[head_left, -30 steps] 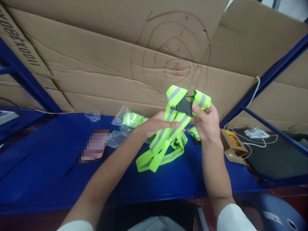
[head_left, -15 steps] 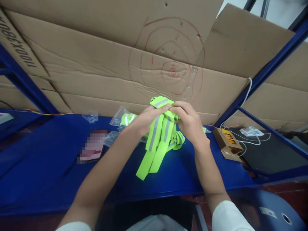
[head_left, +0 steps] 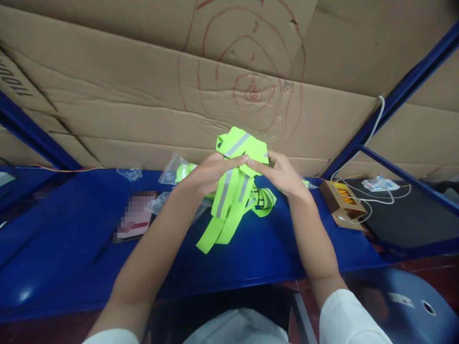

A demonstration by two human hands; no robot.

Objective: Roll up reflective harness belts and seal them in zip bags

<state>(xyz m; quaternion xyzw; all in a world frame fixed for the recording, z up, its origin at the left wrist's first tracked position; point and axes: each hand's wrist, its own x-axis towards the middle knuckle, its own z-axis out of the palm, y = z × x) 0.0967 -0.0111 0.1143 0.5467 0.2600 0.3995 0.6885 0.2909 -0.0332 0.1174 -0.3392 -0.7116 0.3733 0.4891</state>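
Both hands grip a bundle of neon yellow-green reflective straps [head_left: 225,193] with grey stripes, held above the blue table. My left hand [head_left: 211,173] pinches it from the left, thumb lying across the front. From the right, my right hand [head_left: 283,173] clasps the upper folds, its thumb meeting the left thumb. Loose strap ends hang below the hands, and a looped part with black pieces shows at the lower right. Fingers behind the bundle are hidden. Behind my left wrist lies a clear plastic bag [head_left: 168,173] beside more yellow-green strap [head_left: 183,171].
A pink-and-white flat item [head_left: 138,217], partly blurred, lies left on the blue table [head_left: 71,243]. To the right stand an open cardboard box [head_left: 342,203] and white cables [head_left: 382,199]. A cardboard wall [head_left: 125,114] rises behind. A blue stool [head_left: 409,301] is at lower right.
The upper folds have spread wider and flatter, and my right fingers have shifted from the front to the right edge, thumb in front. The view has tilted slightly downward.
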